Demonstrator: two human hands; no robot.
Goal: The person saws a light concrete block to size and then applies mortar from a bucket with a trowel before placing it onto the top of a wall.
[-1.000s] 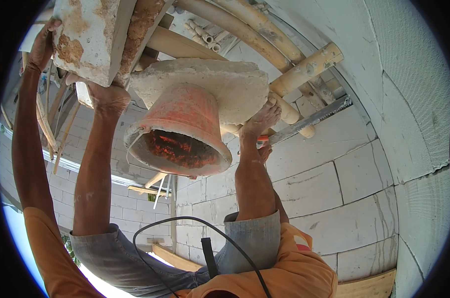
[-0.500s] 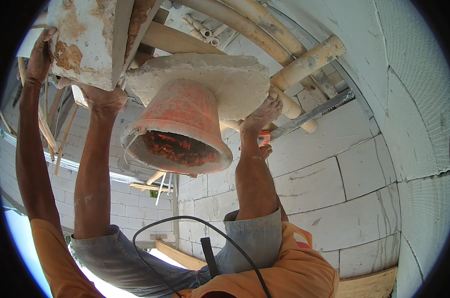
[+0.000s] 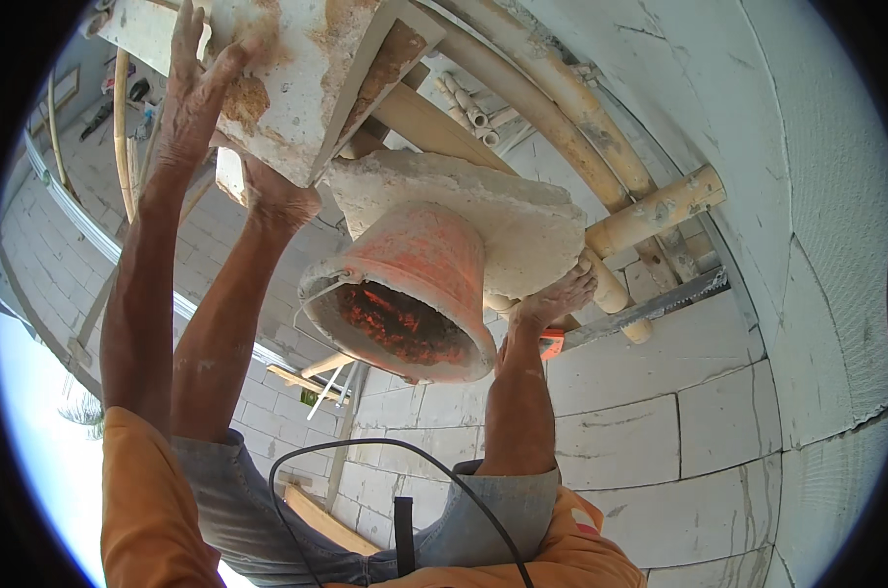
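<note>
My left hand point(image 3: 194, 98) is raised against a stained pale block point(image 3: 297, 78) at upper left, its fingers extended and apart. My bare feet point(image 3: 277, 191) point(image 3: 557, 299) rest beside a rough pale slab point(image 3: 503, 206). An upside-down-looking, mortar-crusted red bucket point(image 3: 434, 255) lies on the slab, its dark opening toward me. My right hand point(image 3: 503, 348) is mostly hidden behind my right shin, near an orange-red tool point(image 3: 552, 343); what its fingers hold cannot be made out.
Bamboo poles point(image 3: 655, 211) cross beneath and behind the slab, with a dark metal bar point(image 3: 650, 309). A pale block wall point(image 3: 826, 245) rises at right; another block surface point(image 3: 620, 421) lies below. Thin sticks point(image 3: 121, 118) and poles show at far left. A black cable point(image 3: 385, 441) loops over my lap.
My left hand has moved up and right, its fingers now extended on the block. The whole view has shifted, so the bucket, slab and feet appear further right and slightly lower.
</note>
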